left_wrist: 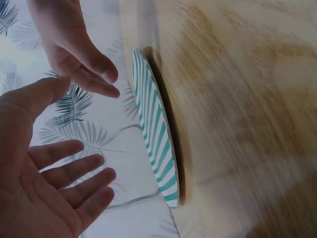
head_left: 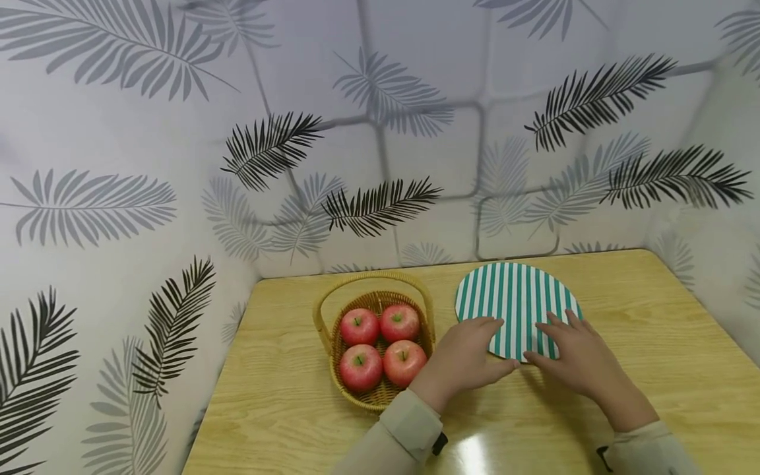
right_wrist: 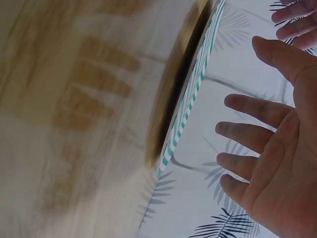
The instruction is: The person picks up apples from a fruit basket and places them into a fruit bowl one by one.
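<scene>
Just off mat (head_left: pixel 515 302) edge, left hand (head_left: pixel 468 353), right hand (head_left: pixel 578 355)

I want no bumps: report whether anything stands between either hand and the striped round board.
Nothing visible does: only air separates the left hand and right hand from the striped round board. The basket stands left of both, out of the way.

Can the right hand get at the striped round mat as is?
Looks like yes: the right hand, fingers spread, hovers over the near edge of the green-and-white striped round mat, with nothing visible between them. The wicker basket sits clear, beyond the left hand.
</scene>
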A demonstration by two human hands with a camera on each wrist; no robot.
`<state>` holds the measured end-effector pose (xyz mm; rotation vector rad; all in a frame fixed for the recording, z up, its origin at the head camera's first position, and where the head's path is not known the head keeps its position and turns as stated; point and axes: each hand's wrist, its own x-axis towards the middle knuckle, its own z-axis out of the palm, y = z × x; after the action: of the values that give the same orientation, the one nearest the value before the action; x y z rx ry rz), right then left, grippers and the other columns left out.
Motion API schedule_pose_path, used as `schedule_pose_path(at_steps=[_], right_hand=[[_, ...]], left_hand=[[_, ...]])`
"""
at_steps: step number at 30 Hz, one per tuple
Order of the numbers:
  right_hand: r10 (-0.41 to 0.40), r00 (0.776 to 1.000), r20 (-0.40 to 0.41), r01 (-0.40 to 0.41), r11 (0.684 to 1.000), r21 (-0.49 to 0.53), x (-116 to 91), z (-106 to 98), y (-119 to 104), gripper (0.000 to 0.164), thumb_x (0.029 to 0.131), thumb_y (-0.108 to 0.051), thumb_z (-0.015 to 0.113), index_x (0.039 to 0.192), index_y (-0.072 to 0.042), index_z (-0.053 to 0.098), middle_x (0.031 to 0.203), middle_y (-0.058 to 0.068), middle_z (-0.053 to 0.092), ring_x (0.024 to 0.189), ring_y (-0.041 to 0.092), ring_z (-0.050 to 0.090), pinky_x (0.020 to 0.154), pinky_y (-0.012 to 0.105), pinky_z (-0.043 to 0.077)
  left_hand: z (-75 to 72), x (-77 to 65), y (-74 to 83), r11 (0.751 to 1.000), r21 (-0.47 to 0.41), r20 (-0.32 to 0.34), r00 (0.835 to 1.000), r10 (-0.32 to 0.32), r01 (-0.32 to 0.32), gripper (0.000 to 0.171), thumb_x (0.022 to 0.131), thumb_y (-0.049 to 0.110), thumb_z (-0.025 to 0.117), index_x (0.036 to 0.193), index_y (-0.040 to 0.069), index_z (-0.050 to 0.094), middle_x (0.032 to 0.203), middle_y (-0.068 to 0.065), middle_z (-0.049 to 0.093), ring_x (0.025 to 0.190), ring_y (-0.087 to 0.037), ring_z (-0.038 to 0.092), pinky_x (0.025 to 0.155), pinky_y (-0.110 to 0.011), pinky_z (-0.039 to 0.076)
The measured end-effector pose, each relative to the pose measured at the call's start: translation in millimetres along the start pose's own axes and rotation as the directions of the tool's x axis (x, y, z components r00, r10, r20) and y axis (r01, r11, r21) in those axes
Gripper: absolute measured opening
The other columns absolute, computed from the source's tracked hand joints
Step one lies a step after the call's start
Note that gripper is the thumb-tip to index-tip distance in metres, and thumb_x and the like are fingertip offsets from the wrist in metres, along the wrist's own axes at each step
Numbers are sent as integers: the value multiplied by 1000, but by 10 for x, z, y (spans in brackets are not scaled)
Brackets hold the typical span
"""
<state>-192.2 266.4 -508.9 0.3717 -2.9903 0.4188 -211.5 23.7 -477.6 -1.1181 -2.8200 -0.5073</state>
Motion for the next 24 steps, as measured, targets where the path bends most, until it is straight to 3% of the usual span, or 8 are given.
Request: schedule_pose_path(at_steps=[5,12,19,24], right_hand=[[33,999,42,-35,999,32,1,23,70,75,93,-55,77,136,7,67,147,42,53,139,72,37,109,82,39],[58,994,96,-64,997,54,20,61,174,81,94,-57,76,139,8,63,150,44,47,141,73,32,112,85,31],[39,986,163,-68,982,178,68,91,219,103,93,-58,76,160,9,35,162,46,27,145,73,25,111,84,33],[30,983,179,-57,987,152,88,110,227,101,94,-61,73,158,9,39,162,46,27,145,74,23,113,84,30]], left_hand=[[87,65,-27,999,18,35,998,-45,44,69,99,56,68,150,11,61,153,-6,62,142,-20,59,119,-33,49],[88,164,7,997,35,55,996,-67,65,67,101,56,67,151,12,60,157,-9,58,147,-22,54,122,-35,47],[138,274,49,993,32,135,984,-115,111,72,101,63,62,153,13,57,161,-11,53,151,-23,49,124,-35,44],[177,338,45,991,87,155,982,-110,98,73,101,67,60,152,14,59,157,-8,57,147,-21,54,122,-34,47]])
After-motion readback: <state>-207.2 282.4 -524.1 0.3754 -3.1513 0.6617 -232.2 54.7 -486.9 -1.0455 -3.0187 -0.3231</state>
